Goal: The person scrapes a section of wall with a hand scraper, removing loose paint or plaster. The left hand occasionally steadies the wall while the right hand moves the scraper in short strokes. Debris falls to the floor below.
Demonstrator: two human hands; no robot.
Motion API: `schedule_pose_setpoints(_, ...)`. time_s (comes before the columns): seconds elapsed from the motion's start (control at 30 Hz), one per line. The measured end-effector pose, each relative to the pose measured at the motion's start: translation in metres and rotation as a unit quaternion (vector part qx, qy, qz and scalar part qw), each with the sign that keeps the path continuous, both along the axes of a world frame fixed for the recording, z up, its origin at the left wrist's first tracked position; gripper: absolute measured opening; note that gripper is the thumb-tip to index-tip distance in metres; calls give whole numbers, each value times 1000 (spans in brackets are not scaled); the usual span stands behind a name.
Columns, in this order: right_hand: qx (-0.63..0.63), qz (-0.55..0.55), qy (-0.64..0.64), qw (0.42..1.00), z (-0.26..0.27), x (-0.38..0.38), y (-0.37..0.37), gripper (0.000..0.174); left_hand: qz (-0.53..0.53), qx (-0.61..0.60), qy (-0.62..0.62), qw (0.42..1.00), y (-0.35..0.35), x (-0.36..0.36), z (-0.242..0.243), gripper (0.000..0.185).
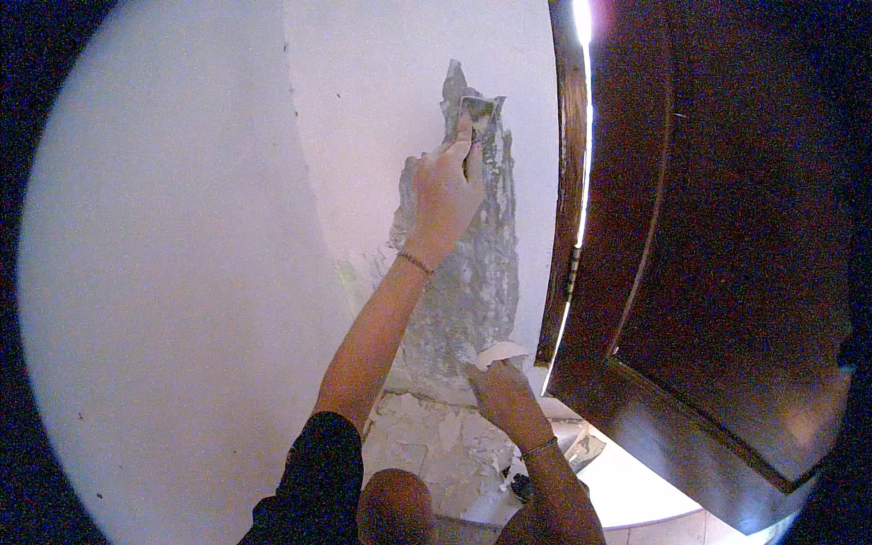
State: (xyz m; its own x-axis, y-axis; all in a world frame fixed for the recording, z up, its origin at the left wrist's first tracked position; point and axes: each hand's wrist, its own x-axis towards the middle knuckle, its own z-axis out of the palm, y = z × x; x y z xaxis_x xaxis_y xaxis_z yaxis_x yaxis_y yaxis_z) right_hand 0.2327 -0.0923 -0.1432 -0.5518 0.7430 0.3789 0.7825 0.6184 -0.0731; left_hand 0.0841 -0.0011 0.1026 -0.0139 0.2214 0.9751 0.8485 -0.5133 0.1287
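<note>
My left hand reaches up the wall and grips a scraper, one finger laid along its blade. The blade rests near the top of a long grey patch, where the white coat is gone and bare plaster or cement shows. Ragged edges of paint border this patch. Lower down, my right hand pinches a curved, pale flake of paint close to the wall. Most of the scraper's handle is hidden by my left hand.
White wall extends left, past a corner. A dark wooden door stands to the right beside its frame, with light through the gap. Many loose paint flakes cover the floor at the wall's foot. My knee is below.
</note>
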Motion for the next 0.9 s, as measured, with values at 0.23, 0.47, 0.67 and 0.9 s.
schedule_pose_setpoints(0.23,4,9,-20,1000,4,-4,-2,54,-15,61,-1,998,8,0,1,39)
schedule_pose_setpoints(0.47,6,25,23,999,-2,-10,3,52,-49,44,-19,998,9,0,3,36)
schedule_pose_setpoints(0.67,22,42,69,996,-13,-15,9,47,-68,35,-7,997,13,-6,8,27)
schedule_pose_setpoints(0.9,21,36,52,998,-23,-17,16,47,-74,45,-12,996,15,-3,6,28)
